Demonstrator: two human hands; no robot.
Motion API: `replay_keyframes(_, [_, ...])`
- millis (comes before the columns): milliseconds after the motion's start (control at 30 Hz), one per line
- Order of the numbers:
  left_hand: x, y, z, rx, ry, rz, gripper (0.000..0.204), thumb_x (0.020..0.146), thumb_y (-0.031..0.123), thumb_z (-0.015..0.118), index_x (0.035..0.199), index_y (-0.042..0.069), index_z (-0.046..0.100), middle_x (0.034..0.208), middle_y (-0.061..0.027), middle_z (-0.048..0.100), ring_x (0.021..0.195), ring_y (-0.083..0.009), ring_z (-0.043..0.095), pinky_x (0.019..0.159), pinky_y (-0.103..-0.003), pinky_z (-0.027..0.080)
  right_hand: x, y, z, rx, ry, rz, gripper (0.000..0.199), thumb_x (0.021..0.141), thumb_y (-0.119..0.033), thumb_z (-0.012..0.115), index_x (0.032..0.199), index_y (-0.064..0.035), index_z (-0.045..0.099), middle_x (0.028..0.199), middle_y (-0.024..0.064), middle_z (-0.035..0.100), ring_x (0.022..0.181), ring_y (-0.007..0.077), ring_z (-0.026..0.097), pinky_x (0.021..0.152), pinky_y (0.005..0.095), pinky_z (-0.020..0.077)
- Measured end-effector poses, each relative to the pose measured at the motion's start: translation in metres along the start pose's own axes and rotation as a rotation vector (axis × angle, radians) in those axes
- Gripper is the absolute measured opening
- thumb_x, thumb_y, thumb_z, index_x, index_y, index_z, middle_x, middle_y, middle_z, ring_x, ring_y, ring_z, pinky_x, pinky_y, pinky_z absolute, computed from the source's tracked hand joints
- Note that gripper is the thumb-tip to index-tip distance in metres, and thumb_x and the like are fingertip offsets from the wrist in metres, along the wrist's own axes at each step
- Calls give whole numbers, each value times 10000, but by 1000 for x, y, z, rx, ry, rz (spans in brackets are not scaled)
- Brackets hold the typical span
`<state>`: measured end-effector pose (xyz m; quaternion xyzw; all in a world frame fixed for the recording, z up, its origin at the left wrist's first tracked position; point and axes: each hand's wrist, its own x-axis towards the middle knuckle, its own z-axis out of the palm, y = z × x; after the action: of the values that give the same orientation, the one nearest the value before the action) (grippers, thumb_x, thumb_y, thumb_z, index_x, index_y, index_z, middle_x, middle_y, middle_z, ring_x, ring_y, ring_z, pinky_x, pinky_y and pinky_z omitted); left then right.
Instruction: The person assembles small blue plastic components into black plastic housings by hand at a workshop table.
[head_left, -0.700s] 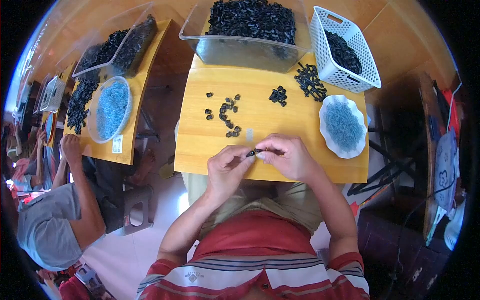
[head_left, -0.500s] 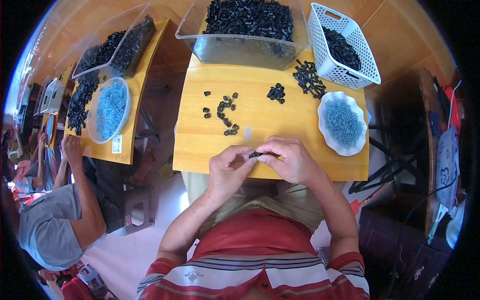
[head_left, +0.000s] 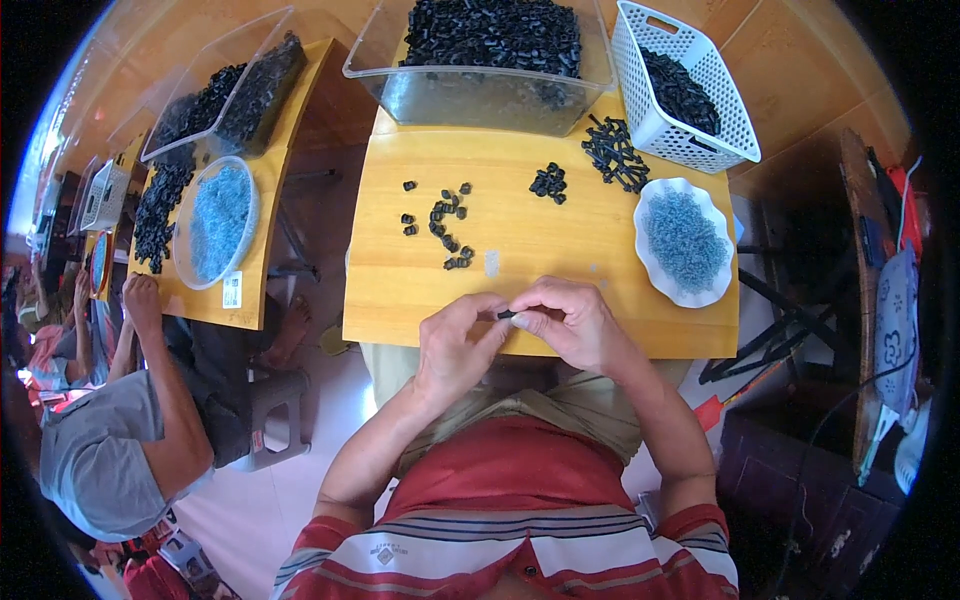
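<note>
At the table's near edge, my left hand (head_left: pixel 460 338) and my right hand (head_left: pixel 573 322) meet, fingertips pinching one small black plastic part (head_left: pixel 506 314) between them. Most of that part is hidden by the fingers. Beyond my left hand lies a loose group of short black pieces (head_left: pixel 440 229) on the yellow wooden table (head_left: pixel 400 290). A small heap of black pieces (head_left: pixel 548 183) sits farther off in the middle. Longer black stick-like parts (head_left: pixel 615 155) are piled at the back right. On the right, a white scalloped dish (head_left: pixel 645 262) holds many tiny translucent blue pieces (head_left: pixel 686 240).
A clear bin (head_left: pixel 480 105) full of black parts stands at the back, beside a white perforated basket (head_left: pixel 690 151) with more. To the left, a person in a grey shirt (head_left: pixel 105 440) sits at another table (head_left: pixel 262 240) with a similar bin and a round tub (head_left: pixel 247 225).
Both hands stay at the near edge, still pinching the black part, with only a slight shift of the fingers. The whole view has shifted slightly; the piles look the same.
</note>
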<state>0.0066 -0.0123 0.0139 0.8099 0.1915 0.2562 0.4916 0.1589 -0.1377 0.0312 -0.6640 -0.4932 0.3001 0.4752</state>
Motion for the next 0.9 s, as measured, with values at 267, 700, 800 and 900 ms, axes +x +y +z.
replay_keyframes(267, [5,-1,-1,90,35,163,247,746,-4,792,964,21,678,857,-124,698,797,-264,701,680,-343,556,-4,19,14,608,-12,248,158,970,-146,660,1024,1,681,918,11,678,845,88,634,759,262,530])
replay_keyframes(700, [3,-6,7,18,65,93,277,739,14,807,979,24,669,892,-112,695,817,-257,687,714,-342,558,-11,18,22,737,108,265,144,979,-114,634,1038,12,673,939,40,686,856,103,651,781,275,556])
replay_keyframes(800, [1,-6,7,22,66,144,281,734,12,810,969,25,656,880,-117,690,793,-263,689,691,-341,557,-14,17,20,716,96,262,196,986,-151,629,1033,38,651,945,79,671,886,147,680,813,325,603])
replay_keyframes(900, [1,-4,6,49,35,202,257,733,6,809,933,23,648,868,-118,685,780,-266,686,677,-339,556,-15,12,15,762,64,298,183,982,-139,629,1022,39,651,935,77,669,884,150,681,805,336,608])
